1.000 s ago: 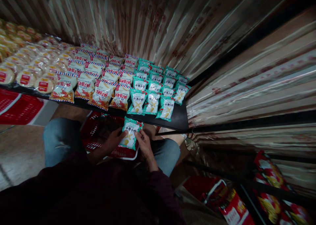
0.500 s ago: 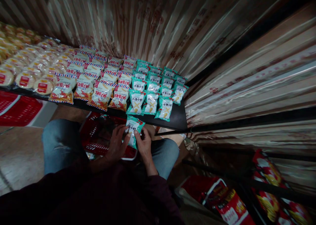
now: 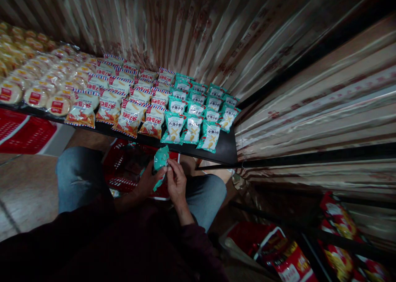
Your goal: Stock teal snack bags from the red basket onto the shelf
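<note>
Between my two hands is a teal snack bag (image 3: 161,158), turned so that its plain teal side shows instead of the white printed front. My left hand (image 3: 147,182) is closed round its left and lower part. With thumb and fingers together, my right hand (image 3: 177,181) pinches its right edge. Just beyond, upright teal-and-white snack bags (image 3: 193,129) stand in rows on the black shelf (image 3: 224,146). Beneath my hands a red plastic basket (image 3: 119,166) sits between my knees; what lies in it is dark and hard to make out.
Left of the teal bags stand rows of orange-and-white snack bags (image 3: 130,115), then round wrapped crackers (image 3: 37,96). Another red basket (image 3: 27,135) is below the shelf at left. A black metal bar (image 3: 309,156) runs along the right, with red snack packs (image 3: 289,259) lower down.
The teal snack bag has been turned in my hands, so its white printed front no longer faces me. My right hand has moved from its lower right side to its right edge.
</note>
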A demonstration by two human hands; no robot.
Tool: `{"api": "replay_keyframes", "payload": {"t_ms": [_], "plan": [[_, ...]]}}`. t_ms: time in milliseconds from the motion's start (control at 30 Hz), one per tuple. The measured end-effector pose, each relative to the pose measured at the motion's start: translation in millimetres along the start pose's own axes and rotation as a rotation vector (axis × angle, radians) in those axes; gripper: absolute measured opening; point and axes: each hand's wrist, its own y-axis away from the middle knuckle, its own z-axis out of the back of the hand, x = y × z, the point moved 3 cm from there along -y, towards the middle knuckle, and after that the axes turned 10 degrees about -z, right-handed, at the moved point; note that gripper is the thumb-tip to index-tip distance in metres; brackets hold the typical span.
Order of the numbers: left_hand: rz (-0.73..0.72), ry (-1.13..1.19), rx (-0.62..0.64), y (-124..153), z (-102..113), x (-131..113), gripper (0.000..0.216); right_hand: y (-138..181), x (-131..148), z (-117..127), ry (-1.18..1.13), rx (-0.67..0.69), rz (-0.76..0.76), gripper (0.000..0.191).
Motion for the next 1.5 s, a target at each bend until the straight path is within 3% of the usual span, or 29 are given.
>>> {"api": "replay_keyframes", "payload": {"t_ms": [133, 500, 833, 1033, 1500], "plan": [[0.062, 0.081, -0.028, -3.9, 0.3, 9.9, 0.066, 2.1, 3.1, 1.0, 0.022, -0.005, 0.051, 0.025], [0.251, 0.265, -0.037, 0.1, 8.4, 4.5, 0.076, 5.8, 3.9, 8.3, 0.081, -0.054, 0.028, 0.025], [0.298, 0.392, 0.015, 1.5, -3.9, 2.1, 0.069, 11.0, 3.4, 22.2, 0.157, -0.099, 0.043, 0.025], [0.248, 0.408, 0.035, 1.1, -11.8, 7.5, 0.07, 17.4, 6.9, 24.7, 0.246, -0.075, 0.068, 0.027], [0.213, 0.27, 0.116, 16.2, -10.0, -0.3, 0.058, 29.6, -13.5, 28.4, 0.305, 0.078, -0.223, 0.063]]}}
